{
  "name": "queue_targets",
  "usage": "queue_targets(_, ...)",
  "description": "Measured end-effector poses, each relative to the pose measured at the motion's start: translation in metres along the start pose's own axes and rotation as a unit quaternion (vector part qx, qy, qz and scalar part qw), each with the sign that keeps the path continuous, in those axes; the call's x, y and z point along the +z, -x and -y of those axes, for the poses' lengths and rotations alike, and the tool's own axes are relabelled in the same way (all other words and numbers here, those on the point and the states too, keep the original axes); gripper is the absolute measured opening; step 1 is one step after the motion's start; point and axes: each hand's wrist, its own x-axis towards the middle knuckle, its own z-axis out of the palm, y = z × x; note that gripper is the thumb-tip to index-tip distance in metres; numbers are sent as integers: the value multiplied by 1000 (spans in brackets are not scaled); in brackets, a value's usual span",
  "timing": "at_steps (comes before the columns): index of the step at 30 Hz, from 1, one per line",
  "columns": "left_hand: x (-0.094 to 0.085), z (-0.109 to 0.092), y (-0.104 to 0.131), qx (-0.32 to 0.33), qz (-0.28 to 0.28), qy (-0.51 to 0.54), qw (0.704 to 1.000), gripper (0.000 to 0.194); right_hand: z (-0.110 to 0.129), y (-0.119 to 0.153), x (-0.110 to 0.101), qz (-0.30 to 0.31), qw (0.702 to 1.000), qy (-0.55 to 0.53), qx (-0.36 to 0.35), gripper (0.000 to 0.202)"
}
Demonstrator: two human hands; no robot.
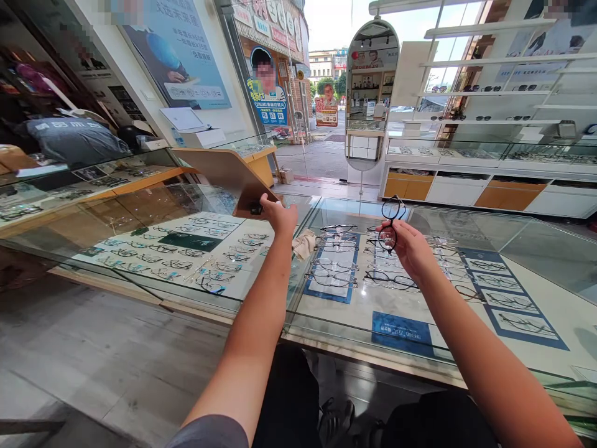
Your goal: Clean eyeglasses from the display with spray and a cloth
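Observation:
My left hand [280, 214] grips the lower right corner of a flat brown board [228, 177], tilted above the glass counter [303, 311]. Pinched in my right hand [410, 246] is a pair of round dark-framed glasses [393, 208], held turned on end over the counter. Beneath it, rows of glasses [389, 280] stand on the counter. A crumpled beige cloth [305, 244] lies just right of my left wrist. Several more frames rest on a blue-edged display card [513, 298] at the right.
Many frames fill the left display case [163, 255]. A blue printed card [402, 333] is near the counter's front edge. Beyond stand an oval mirror [372, 93], shelves of sunglasses [485, 90] and a white box [185, 119]. A wooden-edged counter [88, 193] runs at the left.

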Motion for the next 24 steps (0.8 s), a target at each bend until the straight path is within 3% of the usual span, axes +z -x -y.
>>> queue_targets(2,-11,-18,9,71,-92,-1,993,81,0,0,0,0,1000,7,0,31)
queue_targets(3,-17,-26,14,106,-115,-8,988,73,0,0,0,-1,1000,10,0,31)
queue_targets(4,-21,-33,18,130,-103,-20,986,60,0,0,0,-2,1000,12,0,32)
queue_targets(6,-27,-41,22,148,10,-64,987,36,1,0,0,-5,1000,14,-1,32)
queue_targets(9,-24,-37,22,84,225,-176,955,24,2,0,0,-6,1000,12,3,32)
queue_targets(12,-13,-21,17,0,310,-246,918,18,2,1,0,-3,1000,5,3,30)
queue_targets(17,2,0,11,-62,330,-261,905,27,1,1,0,3,1000,5,4,27)
queue_targets(24,10,12,8,-72,268,-185,943,41,2,0,0,-2,1000,29,-3,30)
